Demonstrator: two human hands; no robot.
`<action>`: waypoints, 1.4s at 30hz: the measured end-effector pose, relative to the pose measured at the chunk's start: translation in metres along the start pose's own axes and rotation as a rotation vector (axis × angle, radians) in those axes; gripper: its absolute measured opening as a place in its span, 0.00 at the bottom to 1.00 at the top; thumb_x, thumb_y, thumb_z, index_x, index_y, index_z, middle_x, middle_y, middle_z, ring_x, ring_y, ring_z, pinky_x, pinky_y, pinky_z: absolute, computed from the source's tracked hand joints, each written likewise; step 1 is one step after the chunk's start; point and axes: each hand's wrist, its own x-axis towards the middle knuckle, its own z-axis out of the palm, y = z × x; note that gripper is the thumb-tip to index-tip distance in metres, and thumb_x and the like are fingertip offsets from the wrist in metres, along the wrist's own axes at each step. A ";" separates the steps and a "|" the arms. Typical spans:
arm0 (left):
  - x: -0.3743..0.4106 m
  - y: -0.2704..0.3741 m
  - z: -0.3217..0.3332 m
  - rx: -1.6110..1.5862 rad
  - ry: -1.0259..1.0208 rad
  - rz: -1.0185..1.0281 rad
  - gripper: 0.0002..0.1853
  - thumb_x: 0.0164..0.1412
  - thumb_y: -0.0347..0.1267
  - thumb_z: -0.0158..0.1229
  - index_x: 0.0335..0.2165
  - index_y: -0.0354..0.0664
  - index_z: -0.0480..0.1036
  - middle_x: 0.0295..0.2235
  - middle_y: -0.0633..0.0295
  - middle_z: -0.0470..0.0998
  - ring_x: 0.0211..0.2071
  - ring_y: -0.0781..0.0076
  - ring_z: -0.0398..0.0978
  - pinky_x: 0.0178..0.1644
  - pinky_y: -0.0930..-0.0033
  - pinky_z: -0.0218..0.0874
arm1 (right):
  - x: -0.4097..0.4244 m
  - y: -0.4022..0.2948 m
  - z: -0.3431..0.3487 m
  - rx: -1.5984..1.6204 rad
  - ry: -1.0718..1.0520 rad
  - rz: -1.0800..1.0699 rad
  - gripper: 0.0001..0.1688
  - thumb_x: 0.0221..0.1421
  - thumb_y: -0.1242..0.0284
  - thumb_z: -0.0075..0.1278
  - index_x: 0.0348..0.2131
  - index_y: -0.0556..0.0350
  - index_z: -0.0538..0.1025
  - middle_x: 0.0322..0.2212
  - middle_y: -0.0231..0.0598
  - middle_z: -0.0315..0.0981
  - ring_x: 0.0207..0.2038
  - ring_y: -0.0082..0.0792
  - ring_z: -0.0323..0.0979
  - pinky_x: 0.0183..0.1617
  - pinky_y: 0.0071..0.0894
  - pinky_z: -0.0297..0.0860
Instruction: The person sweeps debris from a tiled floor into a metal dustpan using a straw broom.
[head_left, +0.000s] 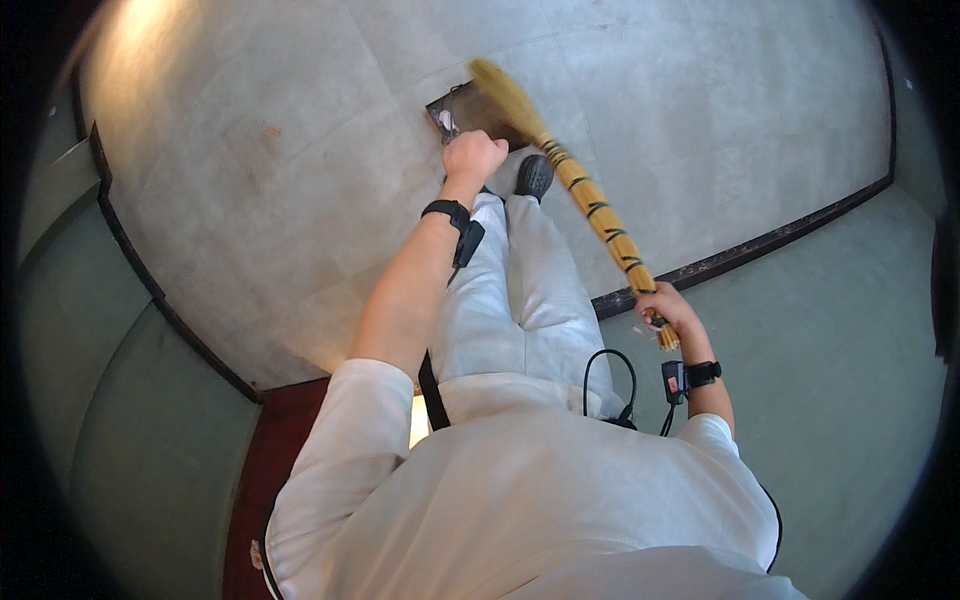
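Observation:
My right hand (667, 306) grips a straw hand broom (596, 206) near the lower end of its bound handle. The broom slants up and to the left, and its blurred bristle end lies over the right part of a dark, flat dustpan (484, 114). My left hand (475, 154) is a closed fist at the dustpan's near edge; whatever it may hold is hidden beneath it. Some pale and dark debris (448, 124) shows at the left side of the dustpan, just beyond my left hand.
Grey tiled floor (300, 202) spreads around, with a small orange-brown bit (272, 130) at the left. Dark skirting (780, 234) borders green walls on both sides. My dark shoe (535, 177) stands close below the dustpan. A dark red surface (274, 442) lies at lower left.

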 end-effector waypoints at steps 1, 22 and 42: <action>-0.002 -0.001 -0.005 0.005 0.002 0.009 0.23 0.46 0.45 0.44 0.25 0.37 0.75 0.27 0.50 0.75 0.31 0.53 0.73 0.34 0.59 0.64 | 0.001 0.002 -0.010 0.021 0.025 -0.025 0.06 0.33 0.79 0.50 0.19 0.61 0.67 0.11 0.31 0.64 0.12 0.23 0.64 0.15 0.20 0.60; -0.055 -0.120 -0.020 -0.033 -0.086 -0.104 0.20 0.44 0.42 0.48 0.17 0.33 0.69 0.16 0.45 0.68 0.19 0.50 0.67 0.24 0.58 0.59 | 0.195 -0.068 -0.168 0.236 0.363 -0.101 0.06 0.38 0.72 0.46 0.16 0.56 0.66 0.12 0.34 0.63 0.12 0.30 0.62 0.16 0.30 0.60; -0.025 -0.044 -0.016 -0.039 -0.142 -0.094 0.24 0.46 0.47 0.44 0.29 0.38 0.75 0.32 0.52 0.75 0.36 0.55 0.72 0.39 0.60 0.63 | 0.181 -0.018 0.002 0.210 0.014 0.003 0.08 0.41 0.72 0.47 0.16 0.53 0.66 0.11 0.32 0.62 0.12 0.29 0.61 0.17 0.29 0.62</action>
